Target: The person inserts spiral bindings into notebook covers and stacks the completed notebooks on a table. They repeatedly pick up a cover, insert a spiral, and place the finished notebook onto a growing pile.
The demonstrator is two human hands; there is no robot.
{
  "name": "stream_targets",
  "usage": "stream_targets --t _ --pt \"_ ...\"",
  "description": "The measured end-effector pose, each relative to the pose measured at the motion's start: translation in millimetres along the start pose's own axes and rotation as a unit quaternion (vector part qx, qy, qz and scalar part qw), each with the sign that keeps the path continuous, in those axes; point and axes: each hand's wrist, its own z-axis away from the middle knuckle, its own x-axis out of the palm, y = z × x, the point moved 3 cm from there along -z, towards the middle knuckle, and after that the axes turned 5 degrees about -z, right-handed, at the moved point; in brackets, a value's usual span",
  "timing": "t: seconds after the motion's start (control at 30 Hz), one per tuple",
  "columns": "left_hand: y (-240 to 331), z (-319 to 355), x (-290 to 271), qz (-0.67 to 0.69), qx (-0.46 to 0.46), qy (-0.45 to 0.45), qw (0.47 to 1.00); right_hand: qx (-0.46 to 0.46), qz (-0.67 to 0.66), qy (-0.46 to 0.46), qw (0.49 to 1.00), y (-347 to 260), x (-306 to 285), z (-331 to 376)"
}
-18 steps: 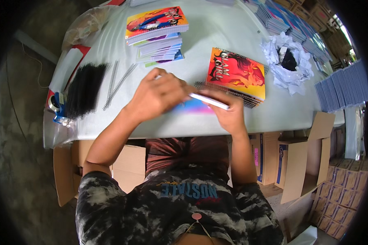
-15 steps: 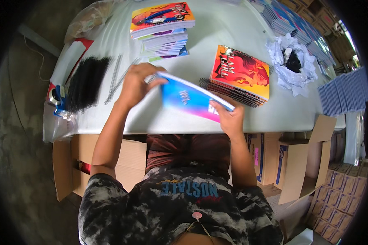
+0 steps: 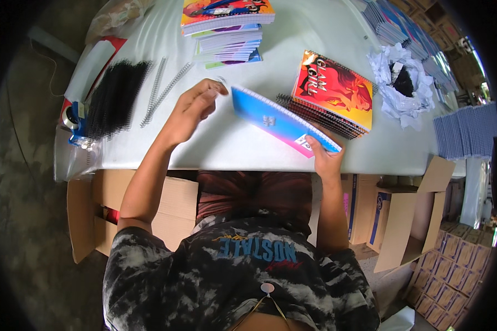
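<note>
My right hand (image 3: 327, 159) grips a blue-and-pink notebook (image 3: 268, 122) by its right end, thumb on the cover. The notebook is tilted above the table, its white punched edge facing away from me. Just off its left end, my left hand (image 3: 196, 110) has its fingers curled and pressed together. A small blurred greyish bit shows at those fingertips; what it is I cannot make out. Beyond the right hand lies a stack of red-and-yellow spiral notebooks (image 3: 334, 94) with black coils. Two loose grey coils (image 3: 165, 91) lie left of my left hand, beside a bundle of black coils (image 3: 119, 99).
At the far side stands a tall notebook pile (image 3: 226, 47) with a blue tool on top. Crumpled white paper (image 3: 395, 107) holds black pieces at the right, near more notebook stacks (image 3: 464, 127). A blue tape dispenser (image 3: 78, 118) sits at the left edge. Open cardboard boxes (image 3: 174, 212) stand below.
My left hand has come off the notebook's left end and curled its fingers. The right hand, still holding the notebook, has shifted slightly right. The whole view has tilted a little.
</note>
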Motion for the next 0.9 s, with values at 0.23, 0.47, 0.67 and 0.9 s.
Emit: stream_targets --t 0.23,0.47,0.67,0.9 --pt "-8.4 -11.7 7.0 -0.132 -0.005 0.029 0.991 0.003 0.006 -0.002 1.0 0.8 -0.3 -6.0" --pt "-2.8 -20.6 -0.3 -0.143 0.049 0.072 0.986 0.021 -0.005 -0.028 0.999 2.4 -5.6 -9.2" --pt "10.7 -31.1 -18.1 -0.082 0.07 -0.029 0.994 -0.007 -0.007 -0.082 0.997 -2.1 -4.6 -15.1" --pt "57.0 -30.3 -9.5 -0.379 0.114 -0.095 0.914 0.071 -0.048 -0.042 0.995 11.1 -2.4 -8.5"
